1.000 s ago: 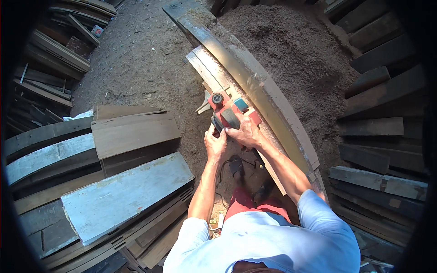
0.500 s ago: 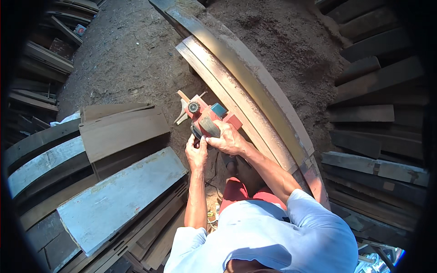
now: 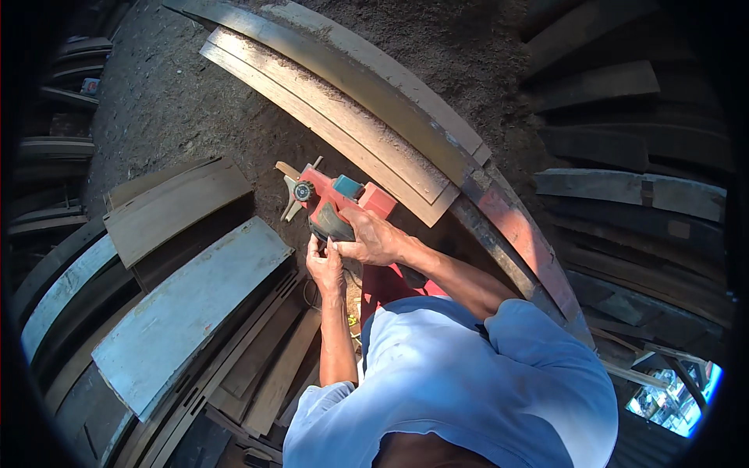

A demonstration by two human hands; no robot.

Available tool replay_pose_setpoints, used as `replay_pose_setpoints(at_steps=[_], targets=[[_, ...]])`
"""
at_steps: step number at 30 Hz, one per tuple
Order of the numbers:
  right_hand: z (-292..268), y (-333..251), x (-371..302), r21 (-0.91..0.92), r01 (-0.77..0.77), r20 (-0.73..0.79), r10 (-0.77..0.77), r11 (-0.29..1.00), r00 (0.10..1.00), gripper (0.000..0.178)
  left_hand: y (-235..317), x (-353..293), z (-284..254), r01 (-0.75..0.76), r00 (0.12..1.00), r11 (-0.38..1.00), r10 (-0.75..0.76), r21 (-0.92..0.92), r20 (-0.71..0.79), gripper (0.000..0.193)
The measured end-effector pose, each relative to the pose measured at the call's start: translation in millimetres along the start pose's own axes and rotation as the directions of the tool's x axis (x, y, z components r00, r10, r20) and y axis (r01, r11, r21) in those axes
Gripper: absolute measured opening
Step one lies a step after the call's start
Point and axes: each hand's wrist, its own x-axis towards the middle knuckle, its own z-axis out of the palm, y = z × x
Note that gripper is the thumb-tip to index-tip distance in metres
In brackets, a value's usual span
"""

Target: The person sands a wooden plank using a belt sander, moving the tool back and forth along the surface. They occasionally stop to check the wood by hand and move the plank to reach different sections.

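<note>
A red electric planer (image 3: 318,201) with a dark round knob and a teal part hangs in front of me, tilted, just left of the bench and apart from the wood. My right hand (image 3: 373,237) is wrapped round its dark handle. Under the handle, the fingers of my left hand (image 3: 326,269) are pinched against the planer's rear edge; exactly what they grip there is partly hidden. Pale planks (image 3: 312,105) with shavings on top lie side by side along the bench beam (image 3: 406,125), past the planer.
Stacked boards stand at the left, with a whitish board (image 3: 195,312) and a brown board (image 3: 179,210) on top. More planks (image 3: 632,191) are piled along the right. Shavings and dirt cover the ground (image 3: 187,101). The bench runs down to a reddish section (image 3: 515,226) by my right arm.
My view has turned, so the bench and planks lie further left and their near end shows fully. The planer, still in both hands, sits slightly further left in the picture.
</note>
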Motion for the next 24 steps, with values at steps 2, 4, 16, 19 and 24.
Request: replay_pose_setpoints(at_steps=[2, 4, 16, 19, 24], targets=[[-9.5, 8.3, -28.8, 0.005, 0.008, -0.015, -0.008, 1.0, 1.0, 0.055, 10.1, -25.8, 24.5, -0.038, 0.999, 0.999, 0.038, -0.039, 0.021, 0.048], [-17.1, 21.3, -55.4, 0.027, 0.047, -0.041, -0.045, 0.999, 0.998, 0.054, 16.4, -49.9, 42.3, -0.049, 0.997, 0.998, 0.047, 0.041, 0.062, 0.05], [-55.5, 77.1, -186.6, -0.059, -0.016, -0.153, 0.007, 0.998, 0.988, 0.049, -16.6, -151.4, 120.3, -0.078, 0.993, 0.903, 0.035, 0.422, 0.11, 0.055], [-58.9, 77.7, -202.1, 0.019, -0.101, -0.146, 0.103, 0.995, 0.984, 0.047, -29.1, -166.0, 131.0, -0.108, 0.993, 0.921, 0.081, 0.373, 0.087, 0.059], [-54.7, 94.7, -198.4, -0.006, -0.09, -0.182, 0.088, 0.996, 0.979, 0.044, -38.5, -161.0, 138.2, -0.169, 0.986, 0.913, 0.158, 0.37, 0.061, 0.057]])
